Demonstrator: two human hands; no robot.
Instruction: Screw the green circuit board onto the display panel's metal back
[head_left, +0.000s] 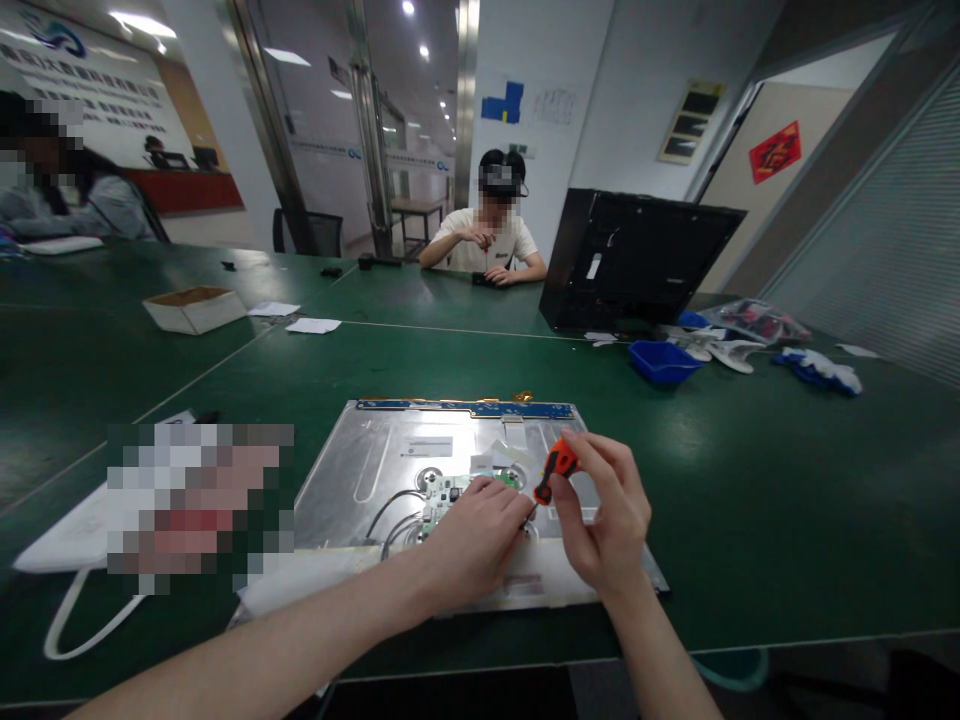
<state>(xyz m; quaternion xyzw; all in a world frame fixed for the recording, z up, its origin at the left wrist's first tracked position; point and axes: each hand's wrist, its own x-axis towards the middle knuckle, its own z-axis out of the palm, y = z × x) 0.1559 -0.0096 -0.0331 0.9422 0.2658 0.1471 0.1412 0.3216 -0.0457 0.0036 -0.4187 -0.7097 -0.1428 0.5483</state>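
Just right of centre, the right hand point(611, 505) pinches an orange-and-black screwdriver point(556, 470), its long axis slanting down-left toward the left hand point(480, 532). That nearer hand curls over the pale-green circuit board point(441, 492) on the silver metal panel point(341, 485), lower centre; its grip is hidden.

Ceiling lamps point(142, 23) bright; edges stretched

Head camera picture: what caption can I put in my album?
Right hand holds an orange screwdriver over a silver panel, left hand close by.
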